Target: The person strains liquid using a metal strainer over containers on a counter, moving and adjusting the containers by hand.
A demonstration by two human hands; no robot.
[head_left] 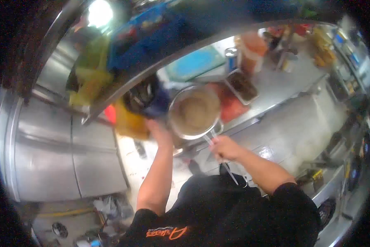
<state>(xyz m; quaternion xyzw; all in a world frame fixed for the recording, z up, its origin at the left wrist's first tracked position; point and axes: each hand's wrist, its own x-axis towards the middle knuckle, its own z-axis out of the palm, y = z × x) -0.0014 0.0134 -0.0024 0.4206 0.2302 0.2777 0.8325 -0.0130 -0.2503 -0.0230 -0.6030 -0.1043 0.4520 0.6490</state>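
Observation:
A long-handled round strainer (195, 111) with a pale metal rim is in the middle of the view. Its bowl looks brownish, and blur hides whether anything lies in it. My right hand (227, 148) is closed around its handle, whose far end comes down close to my black shirt. To the left of the rim is my left hand (158, 131), beside a yellow container (129, 121). Its fingers are smeared, so I cannot tell whether they touch the container or the strainer.
Behind the strainer, a steel counter (294, 84) bears a blue-green board (195, 62), a metal tray of dark food (242, 86), a red item (230, 103) and an orange-topped container (253, 47). A metal shelf edge (152, 68) crosses above. Steel cabinet doors (45, 152) stand at left.

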